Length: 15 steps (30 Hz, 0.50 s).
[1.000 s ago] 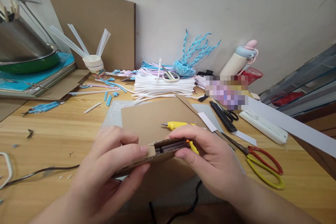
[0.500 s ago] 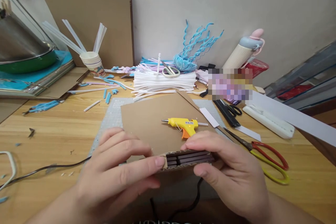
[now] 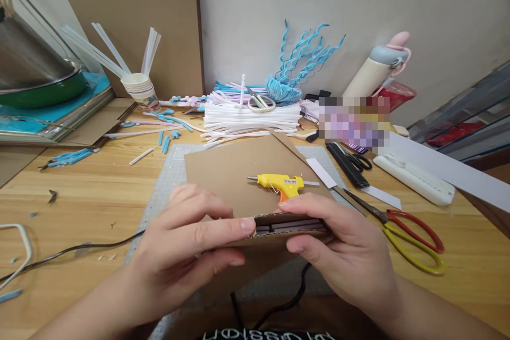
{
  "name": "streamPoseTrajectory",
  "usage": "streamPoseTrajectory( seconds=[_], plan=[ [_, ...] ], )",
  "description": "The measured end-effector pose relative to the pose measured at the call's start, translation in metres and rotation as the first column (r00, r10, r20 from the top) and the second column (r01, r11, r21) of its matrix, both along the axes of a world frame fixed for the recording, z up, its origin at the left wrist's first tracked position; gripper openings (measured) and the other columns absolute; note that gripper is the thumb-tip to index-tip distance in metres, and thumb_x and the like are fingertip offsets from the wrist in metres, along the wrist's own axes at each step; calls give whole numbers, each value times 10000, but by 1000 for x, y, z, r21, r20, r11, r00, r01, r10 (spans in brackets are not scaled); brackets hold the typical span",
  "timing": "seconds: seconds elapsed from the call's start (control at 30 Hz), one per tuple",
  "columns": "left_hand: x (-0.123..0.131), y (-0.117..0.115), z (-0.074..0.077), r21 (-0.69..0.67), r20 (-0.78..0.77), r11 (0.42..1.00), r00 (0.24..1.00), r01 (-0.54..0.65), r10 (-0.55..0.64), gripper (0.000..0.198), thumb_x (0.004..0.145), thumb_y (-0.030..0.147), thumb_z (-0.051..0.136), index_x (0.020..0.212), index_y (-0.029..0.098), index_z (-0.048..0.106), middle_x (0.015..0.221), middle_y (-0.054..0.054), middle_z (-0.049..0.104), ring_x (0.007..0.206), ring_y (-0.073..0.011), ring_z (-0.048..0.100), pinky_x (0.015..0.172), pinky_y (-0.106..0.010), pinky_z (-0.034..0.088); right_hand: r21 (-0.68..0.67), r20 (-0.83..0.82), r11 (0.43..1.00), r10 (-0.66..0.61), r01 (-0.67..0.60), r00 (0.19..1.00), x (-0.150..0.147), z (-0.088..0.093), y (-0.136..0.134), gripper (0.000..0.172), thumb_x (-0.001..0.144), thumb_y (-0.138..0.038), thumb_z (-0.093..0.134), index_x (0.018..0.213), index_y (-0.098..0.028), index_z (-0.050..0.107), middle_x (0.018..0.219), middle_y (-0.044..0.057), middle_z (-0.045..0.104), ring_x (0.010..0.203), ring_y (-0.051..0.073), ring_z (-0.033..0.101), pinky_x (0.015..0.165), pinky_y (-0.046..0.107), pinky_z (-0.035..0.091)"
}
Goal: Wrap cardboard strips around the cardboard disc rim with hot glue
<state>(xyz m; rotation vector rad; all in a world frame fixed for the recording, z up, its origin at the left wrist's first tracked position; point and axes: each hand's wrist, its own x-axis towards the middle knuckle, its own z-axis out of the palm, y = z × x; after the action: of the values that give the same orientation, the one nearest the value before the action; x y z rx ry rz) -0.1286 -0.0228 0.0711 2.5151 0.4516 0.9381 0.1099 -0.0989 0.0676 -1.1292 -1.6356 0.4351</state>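
Note:
A flat cardboard box (image 3: 255,255) is held between my two hands, with its narrow open side facing up. Dark purplish strips (image 3: 297,225) lie inside the opening. My left hand (image 3: 191,247) grips the left end, its index fingertip on the edge beside the slot. On the right end, my right hand (image 3: 342,247) has its fingers over the far edge and the thumb at the near side. Just beyond the box lies a yellow glue gun (image 3: 285,184) on a cardboard sheet (image 3: 223,170).
Scissors with red and yellow handles (image 3: 414,239) lie at the right. White pipe cleaners (image 3: 251,123) are stacked behind the grey cutting mat (image 3: 169,170). Paper cups (image 3: 139,90) stand back left, a bottle (image 3: 370,71) leans back right. A black cable (image 3: 79,249) crosses the left.
The box has tilted so that less of its inside shows and more of its near face is visible. Both hands still hold it. The camera view has shifted slightly.

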Motion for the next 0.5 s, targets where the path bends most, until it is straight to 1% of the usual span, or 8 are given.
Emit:
streamPoseTrajectory(
  seconds=[0.13,0.3,0.37,0.4,0.5],
  plan=[
    [2,1,0,-24,44,1000,999,-5,7,353,928,151,670,1234,318,614,953,6,692,840,-159,623,738,-330,497,-5,-11,1000,-6,6,1000,0,0,1,197,868,-280,787,1061,-273,749,876,9,828,757,198,789,687,286,662],
    [3,-1,1,-37,60,999,998,10,-7,363,905,106,683,1215,285,621,966,6,688,860,-151,625,768,-323,509,1,-19,1000,6,-6,1000,-1,0,1,185,872,-279,785,1052,-268,742,869,0,823,743,179,782,683,264,654],
    [3,-2,2,-97,66,995,998,13,-6,357,902,108,685,1203,291,627,980,6,681,878,-148,627,774,-308,528,8,-12,1000,9,-9,1000,-2,0,1,183,873,-289,784,1049,-265,742,856,1,821,733,180,780,673,265,652],
    [2,-3,2,-151,72,988,997,15,-4,339,906,133,690,1195,300,633,987,3,676,886,-149,632,771,-298,542,9,-5,1000,7,-7,1000,-2,0,0,183,876,-298,782,1051,-264,742,854,5,822,733,184,781,668,270,652],
    [2,-5,4,-335,123,942,992,25,17,224,913,297,713,1133,321,676,983,-12,663,879,-159,649,727,-275,575,-2,13,1000,-7,7,1000,-2,1,-1,181,883,-329,773,1049,-261,744,859,16,825,744,199,787,663,285,656]
  ],
)
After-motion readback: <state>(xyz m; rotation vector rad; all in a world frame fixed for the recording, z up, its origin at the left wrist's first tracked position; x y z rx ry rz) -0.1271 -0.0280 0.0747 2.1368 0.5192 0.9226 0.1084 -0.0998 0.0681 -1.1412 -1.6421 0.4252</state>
